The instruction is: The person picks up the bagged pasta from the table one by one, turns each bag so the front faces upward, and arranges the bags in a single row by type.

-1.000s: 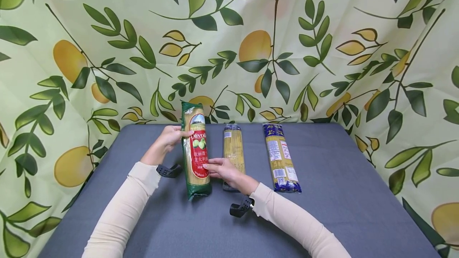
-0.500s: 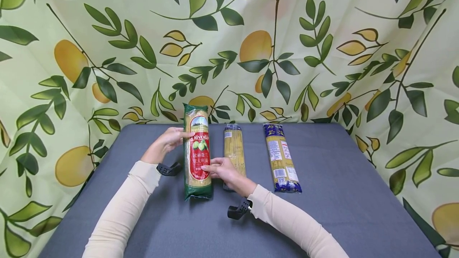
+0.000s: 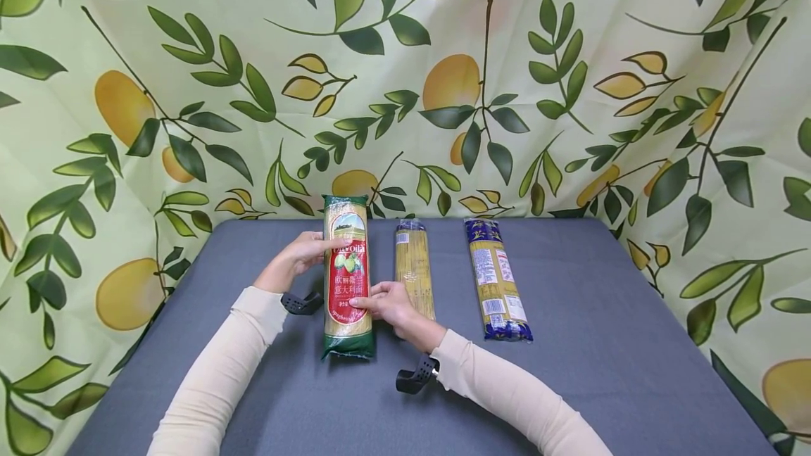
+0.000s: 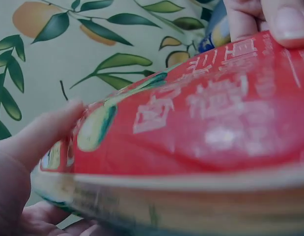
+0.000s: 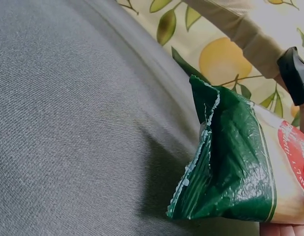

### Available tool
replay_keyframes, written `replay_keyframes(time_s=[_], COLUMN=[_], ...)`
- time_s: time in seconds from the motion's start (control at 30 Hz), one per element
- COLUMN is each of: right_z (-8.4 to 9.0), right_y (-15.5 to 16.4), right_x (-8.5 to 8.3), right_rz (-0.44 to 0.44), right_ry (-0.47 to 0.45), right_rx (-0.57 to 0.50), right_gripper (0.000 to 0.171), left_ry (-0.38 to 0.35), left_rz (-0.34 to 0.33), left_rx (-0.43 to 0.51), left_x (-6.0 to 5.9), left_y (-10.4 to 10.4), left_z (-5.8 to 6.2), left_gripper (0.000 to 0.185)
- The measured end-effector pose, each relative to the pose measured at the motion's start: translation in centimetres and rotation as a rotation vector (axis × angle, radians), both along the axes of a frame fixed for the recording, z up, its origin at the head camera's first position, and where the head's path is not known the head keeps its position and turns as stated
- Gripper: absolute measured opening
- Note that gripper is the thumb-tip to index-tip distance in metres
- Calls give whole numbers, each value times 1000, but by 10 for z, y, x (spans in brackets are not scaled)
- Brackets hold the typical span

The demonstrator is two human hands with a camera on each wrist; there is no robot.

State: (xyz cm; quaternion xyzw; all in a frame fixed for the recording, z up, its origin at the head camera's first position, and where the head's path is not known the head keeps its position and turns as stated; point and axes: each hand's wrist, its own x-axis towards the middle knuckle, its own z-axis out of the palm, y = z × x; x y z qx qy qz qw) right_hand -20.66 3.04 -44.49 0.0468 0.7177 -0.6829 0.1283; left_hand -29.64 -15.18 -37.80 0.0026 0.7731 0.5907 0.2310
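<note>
Both hands (image 3: 304, 253) grip green pack (image 3: 346, 280), apparently spaghetti inside.

Glossy, crinkled plastic film wraps the green spaghetti packet (image 3: 347, 280), its red label shiny under the light; the desk (image 3: 602, 371) wears matt grey woven cloth, finely textured; the leaf-print backdrop (image 3: 570, 76) hangs as soft fabric.

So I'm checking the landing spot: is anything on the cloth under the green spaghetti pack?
Nothing visible. Both hands grip the green spaghetti pack; the grey cloth below its end looks bare. The clear pasta pack lies apart, to its right.
</note>
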Motion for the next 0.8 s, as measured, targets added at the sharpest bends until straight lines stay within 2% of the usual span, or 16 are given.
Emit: replay_keyframes(time_s=[0.13, 0.37, 0.57, 0.7, 0.8], right_z=[-2, -1, -1, -2, -5], right_y=[-3, -5, -7, -11, -15], right_x=[1, 1, 2, 2, 3], right_rz=[-13, -4, 15, -3, -15], right_ry=[0, -4, -7, -27, -36], right_rx=[-8, -5, -65, -91, -102], right_gripper=[22, 22, 27, 27, 24], left_ry=[0, -28, -51, -38, -31], left_rz=[32, 115, 139, 121, 69], left_rx=[34, 36, 28, 3, -34], left_x=[-1, -3, -4, -6, -8], left_y=[0, -2, -6, -9, -12], left_z=[-3, -6, -10, -10, -10], left_gripper=[46, 48, 53, 50, 49])
